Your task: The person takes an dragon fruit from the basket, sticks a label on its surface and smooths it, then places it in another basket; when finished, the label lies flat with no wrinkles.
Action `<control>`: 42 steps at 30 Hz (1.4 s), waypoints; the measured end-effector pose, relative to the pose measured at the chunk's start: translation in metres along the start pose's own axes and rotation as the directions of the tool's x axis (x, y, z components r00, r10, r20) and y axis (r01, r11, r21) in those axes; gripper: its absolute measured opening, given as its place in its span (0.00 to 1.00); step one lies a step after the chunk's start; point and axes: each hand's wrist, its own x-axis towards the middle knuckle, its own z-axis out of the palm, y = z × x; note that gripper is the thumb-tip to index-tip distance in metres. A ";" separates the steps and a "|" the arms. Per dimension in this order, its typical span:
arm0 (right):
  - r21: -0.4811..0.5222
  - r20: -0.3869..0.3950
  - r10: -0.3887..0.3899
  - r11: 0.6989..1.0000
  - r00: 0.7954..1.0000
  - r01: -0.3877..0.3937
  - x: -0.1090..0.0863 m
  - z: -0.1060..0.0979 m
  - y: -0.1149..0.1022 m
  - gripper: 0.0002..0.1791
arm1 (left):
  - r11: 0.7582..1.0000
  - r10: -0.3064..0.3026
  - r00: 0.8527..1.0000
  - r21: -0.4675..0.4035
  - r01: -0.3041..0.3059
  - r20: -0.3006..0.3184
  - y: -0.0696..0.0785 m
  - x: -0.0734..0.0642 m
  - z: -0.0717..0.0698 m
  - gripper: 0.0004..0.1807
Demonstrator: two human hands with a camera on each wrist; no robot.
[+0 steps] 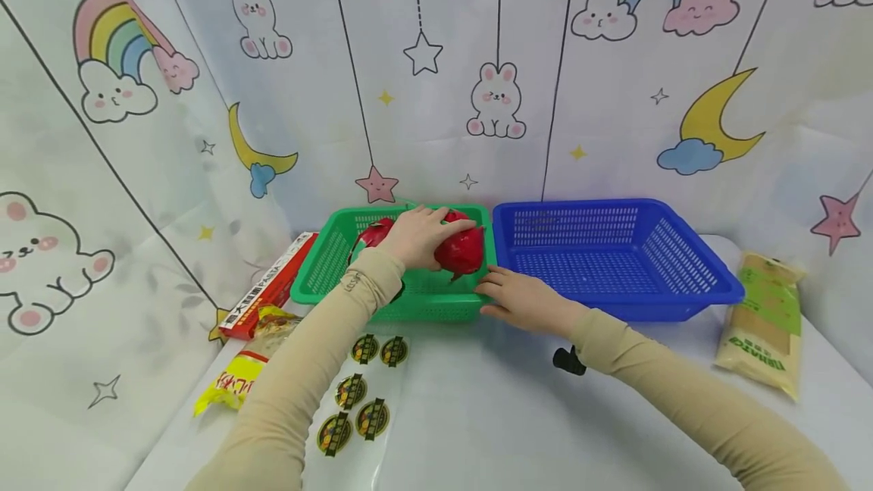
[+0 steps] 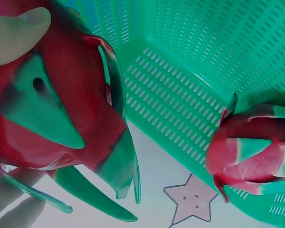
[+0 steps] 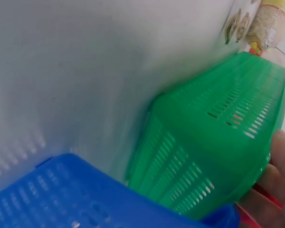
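My left hand [image 1: 424, 237] grips a red dragon fruit [image 1: 461, 250] with green-tipped scales at the right end of the green basket [image 1: 436, 300]. In the left wrist view the thumb lies across the held dragon fruit [image 2: 80, 95], with fingertips beneath it. A second dragon fruit [image 2: 251, 152] lies farther left in that basket, partly hidden by the left arm in the head view. My right hand [image 1: 521, 298] holds the green basket's near right corner, the thumb outside and the fingers over the rim [image 3: 261, 178].
A blue basket [image 1: 702, 298] stands right beside the green one. On the right lies a beige-and-green packet [image 1: 764, 320]. At the left are a red pasta box [image 1: 273, 283], a yellow food bag [image 1: 239, 377] and a sheet of round stickers [image 1: 351, 392]. A patterned curtain [image 1: 436, 135] hangs behind.
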 end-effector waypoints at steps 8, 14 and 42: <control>0.101 0.011 0.144 0.984 0.989 -0.145 -0.007 -0.016 0.005 0.28 | 1.000 0.014 0.999 -0.011 -0.014 -0.032 0.002 -0.008 -0.011 0.45; 0.238 0.018 0.264 0.936 0.964 -0.261 -0.014 -0.024 0.010 0.38 | 0.997 0.077 0.993 0.001 -0.077 -0.088 0.006 -0.015 -0.013 0.45; 0.394 -0.081 0.163 0.911 0.983 -0.118 -0.018 -0.037 -0.002 0.56 | 0.939 0.344 0.902 0.121 -0.323 -0.262 0.042 -0.044 -0.022 0.43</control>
